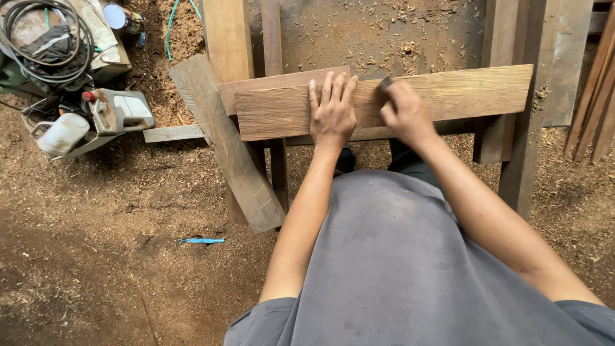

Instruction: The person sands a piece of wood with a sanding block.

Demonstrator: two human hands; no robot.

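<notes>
Nearest the camera is the person's grey shirt, with two bare forearms reaching away from it. The left hand (pixel 332 114) lies flat, fingers spread and extended, palm pressed on the top plank (pixel 448 93); its grip is apart, clamping nothing. The right hand (pixel 406 114) is blurred, its grip closed round a small dark block (pixel 384 84) that rests on the same plank, just beside the left hand.

Two planks are stacked here: the top plank and a second plank (pixel 269 83) beneath it, whose upper left corner sticks out. Both lie across the wooden worktop (pixel 512 147), a frame of upright and crosswise timbers. The top plank's long axis runs left to right across the view, its right end tilted slightly farther away; it spans from left of the hands to the frame's right post.

One weathered board (pixel 224 141) leans diagonally at the left, and one thin slat (pixel 172 133) lies beside it. The floor (pixel 96 243) is earth thick with sawdust, with one blue pen-like stick (pixel 202 241) on it.

Farther off at upper left sit one grey power tool (pixel 118 110), one white jug (pixel 62 134) and one coil of cable (pixel 45 38). Several slats (pixel 592 102) lean at the far right.
</notes>
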